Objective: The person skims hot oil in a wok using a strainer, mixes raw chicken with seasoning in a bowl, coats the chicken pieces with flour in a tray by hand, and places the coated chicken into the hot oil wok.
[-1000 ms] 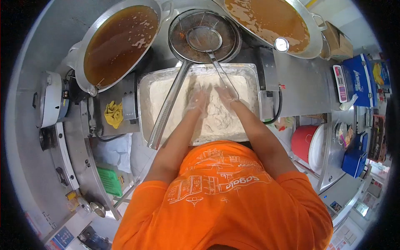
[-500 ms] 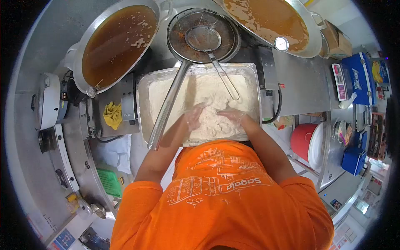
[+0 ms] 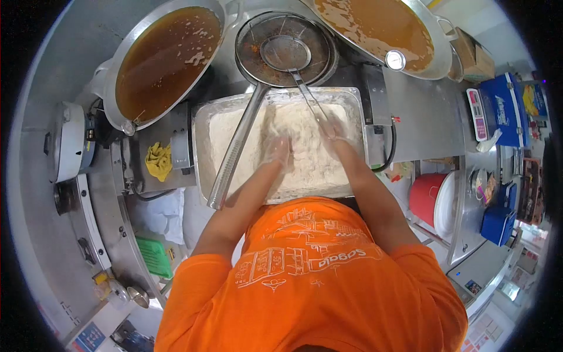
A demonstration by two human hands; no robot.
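A metal tray (image 3: 200,176) holds pale, powdery flour (image 3: 308,170), with both hands in it. My left hand (image 3: 279,149), in a thin clear glove, is sunk fingers-forward in the middle of the flour. Across from it, my right hand (image 3: 333,130) touches the flour near the tray's right side, just below the wire handle of a small strainer (image 3: 285,54). Flour and motion blur hide the fingers of both hands. The small strainer rests in a larger strainer (image 3: 252,36), whose long handle (image 3: 237,149) slants across the tray's left part.
Two large pans of brown liquid, a left pan (image 3: 111,88) and a right pan (image 3: 444,56), flank the strainers. A dial thermometer (image 3: 395,60) sits at the right pan's rim. A yellow cloth (image 3: 158,162) lies left of the tray; a red bucket (image 3: 423,198) stands lower right.
Both hands have moved forward, away from my body, and the right one has shifted toward the strainer handle. The flour heaped between them is now spread flatter.
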